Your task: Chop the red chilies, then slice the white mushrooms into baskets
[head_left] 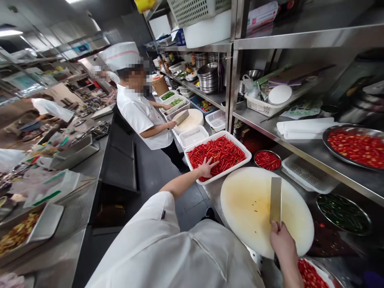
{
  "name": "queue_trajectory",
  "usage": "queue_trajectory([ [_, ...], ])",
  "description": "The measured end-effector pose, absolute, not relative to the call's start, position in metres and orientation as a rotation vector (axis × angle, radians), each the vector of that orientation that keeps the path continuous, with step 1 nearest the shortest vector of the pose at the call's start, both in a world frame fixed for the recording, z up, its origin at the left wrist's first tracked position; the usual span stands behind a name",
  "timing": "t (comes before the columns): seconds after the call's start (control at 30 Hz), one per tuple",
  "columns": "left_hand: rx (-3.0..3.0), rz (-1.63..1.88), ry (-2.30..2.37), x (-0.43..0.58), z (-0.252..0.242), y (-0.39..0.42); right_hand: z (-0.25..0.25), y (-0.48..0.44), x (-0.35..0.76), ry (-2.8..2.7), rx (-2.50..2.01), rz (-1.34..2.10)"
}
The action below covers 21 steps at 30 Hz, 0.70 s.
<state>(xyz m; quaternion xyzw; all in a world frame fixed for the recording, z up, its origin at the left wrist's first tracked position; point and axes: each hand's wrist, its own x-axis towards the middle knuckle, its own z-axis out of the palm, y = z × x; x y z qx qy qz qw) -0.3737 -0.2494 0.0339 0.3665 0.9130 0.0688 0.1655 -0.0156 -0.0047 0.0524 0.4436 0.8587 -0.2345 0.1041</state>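
Note:
My left hand (207, 168) is spread over the red chili peppers (222, 150) heaped in a white plastic basket (247, 155). Its fingers are apart and rest on the peppers. In my right hand (282, 240) is the handle of a cleaver (275, 200), its blade lying over the round cutting board (246, 208). A few small red bits are scattered on the board's yellow-stained middle. Behind the board stands a bowl of red chilies (267, 160). Cut red chilies (310, 276) fill a container at the lower right, partly hidden by my forearm.
A co-worker in white (141, 112) holds another cleaver (182, 117) at a second round board (195, 120). Metal shelving (300, 140) overhangs the counter, bearing a tray of cut red chilies (357, 146). Green chilies (343, 212) sit at the right. A steel counter (70, 224) runs along the left.

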Motion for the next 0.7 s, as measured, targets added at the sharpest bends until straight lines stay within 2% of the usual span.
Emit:
queue_trajectory([
  [0.23, 1.076, 0.147, 2.702, -0.375, 0.035, -0.236, 0.049, 0.002, -0.016, 2.556, 1.266, -0.691],
  [0.4, 1.167, 0.147, 2.717, -0.391, 0.058, -0.245, 0.044, -0.002, -0.013, 2.591, 1.252, -0.696],
  [0.53, 1.225, 0.396, 2.842, -0.417, 0.094, -0.256, 0.036, 0.0, -0.012, 2.632, 1.296, -0.777],
  [0.7, 1.375, 0.853, 2.92, -0.434, 0.142, -0.247, 0.027, -0.004, 0.0, 2.685, 1.467, -1.099],
])
